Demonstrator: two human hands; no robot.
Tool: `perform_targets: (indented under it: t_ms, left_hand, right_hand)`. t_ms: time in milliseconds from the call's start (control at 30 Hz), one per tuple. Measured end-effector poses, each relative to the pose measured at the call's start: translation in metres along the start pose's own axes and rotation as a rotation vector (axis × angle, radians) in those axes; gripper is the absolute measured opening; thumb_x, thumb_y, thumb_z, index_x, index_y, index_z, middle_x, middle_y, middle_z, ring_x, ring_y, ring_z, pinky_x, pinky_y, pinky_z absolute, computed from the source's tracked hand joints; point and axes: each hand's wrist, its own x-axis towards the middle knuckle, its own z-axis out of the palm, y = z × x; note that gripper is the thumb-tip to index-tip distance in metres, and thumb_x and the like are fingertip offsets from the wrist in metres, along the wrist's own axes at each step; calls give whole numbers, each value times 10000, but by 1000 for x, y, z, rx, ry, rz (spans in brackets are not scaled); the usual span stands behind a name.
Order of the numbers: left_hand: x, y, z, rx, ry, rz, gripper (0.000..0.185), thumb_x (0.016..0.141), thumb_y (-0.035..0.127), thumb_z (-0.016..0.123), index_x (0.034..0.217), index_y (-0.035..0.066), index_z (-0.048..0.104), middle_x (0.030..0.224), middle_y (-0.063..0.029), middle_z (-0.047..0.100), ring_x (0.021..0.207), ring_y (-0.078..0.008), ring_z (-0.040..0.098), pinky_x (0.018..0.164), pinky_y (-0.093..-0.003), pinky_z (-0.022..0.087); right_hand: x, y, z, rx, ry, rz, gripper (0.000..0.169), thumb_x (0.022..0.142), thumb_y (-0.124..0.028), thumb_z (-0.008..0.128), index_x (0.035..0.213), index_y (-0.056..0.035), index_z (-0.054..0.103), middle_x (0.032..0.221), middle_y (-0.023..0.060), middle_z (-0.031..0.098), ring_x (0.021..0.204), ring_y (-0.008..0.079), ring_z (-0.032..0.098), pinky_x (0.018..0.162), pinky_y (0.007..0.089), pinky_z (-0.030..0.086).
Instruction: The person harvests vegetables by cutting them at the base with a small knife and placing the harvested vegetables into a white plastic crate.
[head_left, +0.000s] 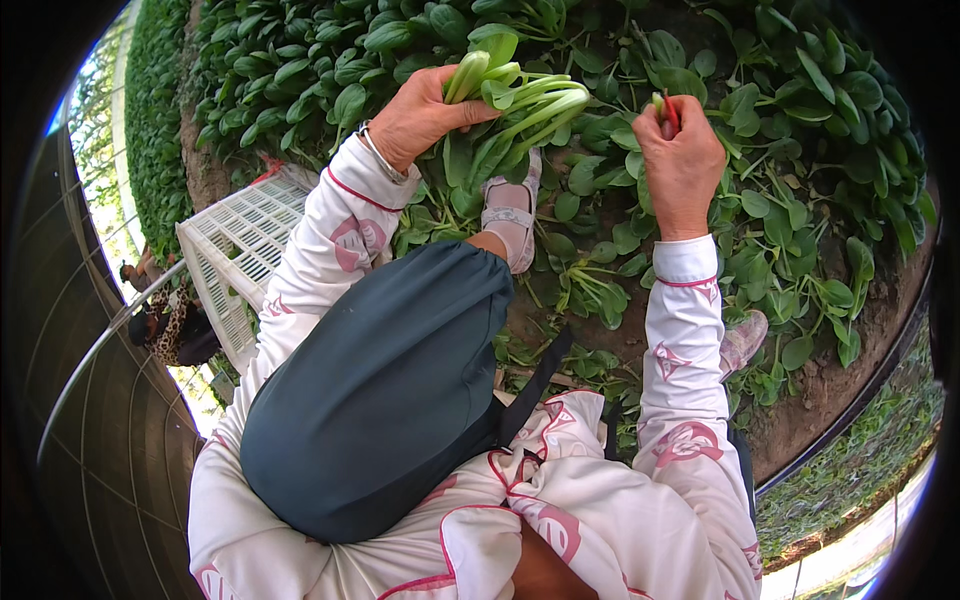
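Note:
My left hand (424, 112) grips a bunch of leafy greens (551, 97), perhaps bok choy. Its pale stems point up and right, and the leaves hang below. To the right, apart from the bunch, my right hand (684, 169) is closed around a small red-handled tool (671, 114). Most of that tool is hidden by the fingers, so its kind is unclear. A bit of pale green stem (658, 101) shows beside the red part. Cut or loose greens (592, 289) lie on the soil beneath both hands.
A white slatted plastic crate (247, 232) stands at the left, beyond my sleeve. Dense rows of greens (285, 60) grow ahead. My shoe (517, 225) is planted among the leaves. Other people (172, 322) are at far left, near a curved metal pole (97, 360). A dark edging (847, 420) borders the bed.

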Motion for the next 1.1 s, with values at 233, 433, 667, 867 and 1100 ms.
perform_targets:
  t_ms: [233, 433, 667, 867, 1100]
  left_hand:
    - [3, 10, 13, 91, -82, 3, 311, 877, 139, 668, 1164, 38, 603, 915, 45, 611, 781, -25, 502, 676, -196, 413]
    - [9, -3, 15, 100, -109, 62, 321, 875, 133, 667, 1162, 10, 592, 930, 29, 610, 808, -40, 523, 689, -212, 437]
    - [7, -7, 18, 68, -92, 2, 324, 876, 139, 670, 1164, 12, 593, 967, 29, 622, 841, -41, 538, 730, -209, 444]
    - [12, 3, 38, -110, -119, -89, 286, 867, 148, 680, 1120, 30, 619, 954, 27, 629, 797, -39, 526, 701, -203, 431]
    - [9, 21, 49, 69, 69, 26, 415, 827, 302, 723, 1116, 19, 628, 905, -32, 654, 753, -119, 553, 684, -260, 462]
  right_hand:
    - [1, -6, 11, 375, -421, 115, 314, 816, -287, 726, 970, -19, 670, 658, -16, 542, 630, 58, 465, 579, 231, 409]
    - [2, 5, 19, 573, -440, 174, 271, 851, -262, 697, 968, -19, 662, 744, -23, 589, 648, 62, 509, 595, 219, 423]
    - [-9, 7, 22, 959, -387, 504, 350, 896, -325, 639, 1100, -42, 617, 667, -89, 440, 438, -4, 265, 401, 179, 183]
    - [-10, 8, 22, 1089, -359, 598, 304, 826, -319, 718, 965, -68, 619, 660, -89, 465, 451, 1, 322, 411, 186, 220]
    - [-9, 15, 3, 689, -393, 389, 260, 832, -297, 708, 870, -60, 609, 703, -80, 485, 609, 17, 384, 530, 188, 312]
